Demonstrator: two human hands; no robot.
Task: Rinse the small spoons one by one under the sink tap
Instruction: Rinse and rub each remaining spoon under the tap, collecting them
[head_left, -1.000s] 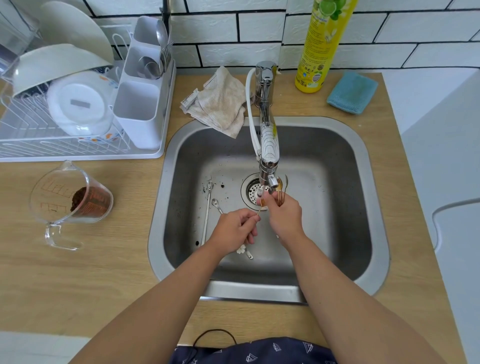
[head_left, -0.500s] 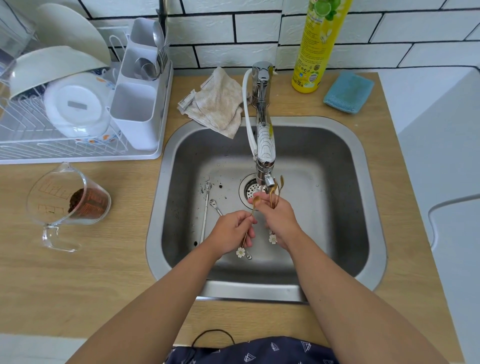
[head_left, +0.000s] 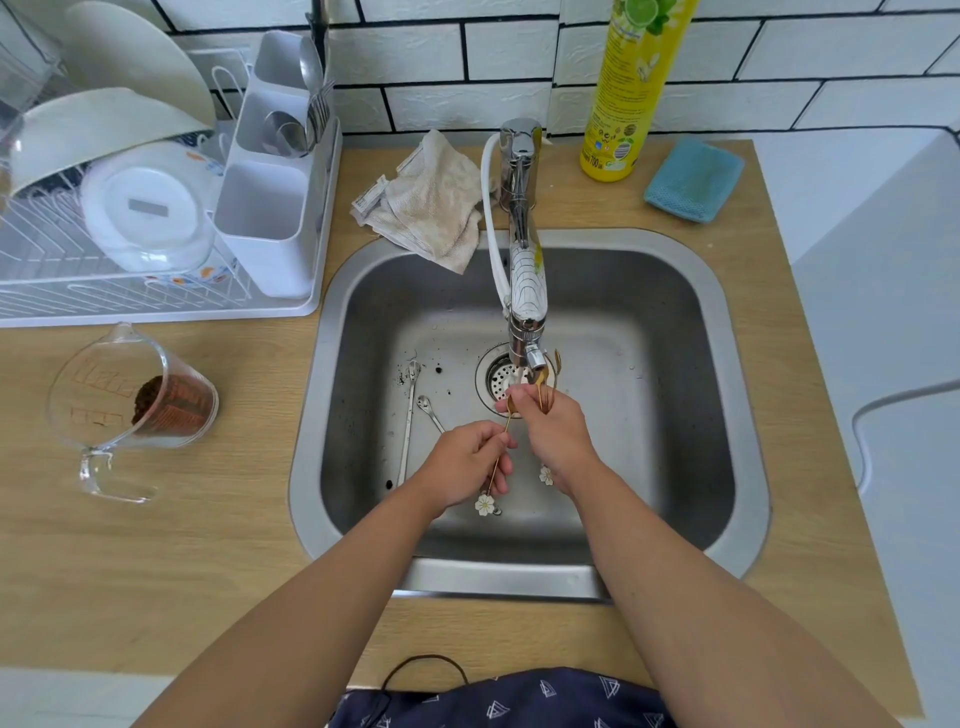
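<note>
Two hands rinsing a gold spoon under the sink tap.

At the far left a white dish rack (head_left: 156, 306) holds bowls and a cutlery caddy (head_left: 270, 208); nearer, a glass measuring jug (head_left: 130, 400) with brown grounds lies on the desk (head_left: 156, 561). In the sink (head_left: 727, 415), two silver spoons (head_left: 410, 415) lie on the bottom left of the drain. The left hand (head_left: 467, 467) has its fingers curled, pinching the thin handle of a gold spoon (head_left: 500, 447) with a white flower at its near end. The right hand (head_left: 556, 436) pinches that spoon's bowl end below the tap (head_left: 527, 291) and also grips more gold spoons (head_left: 548, 379), their tips rising beside the spout. Far right of the tap stand a yellow bottle (head_left: 623, 88) and a blue sponge (head_left: 693, 179); a beige cloth (head_left: 431, 208) lies left of it.
</note>
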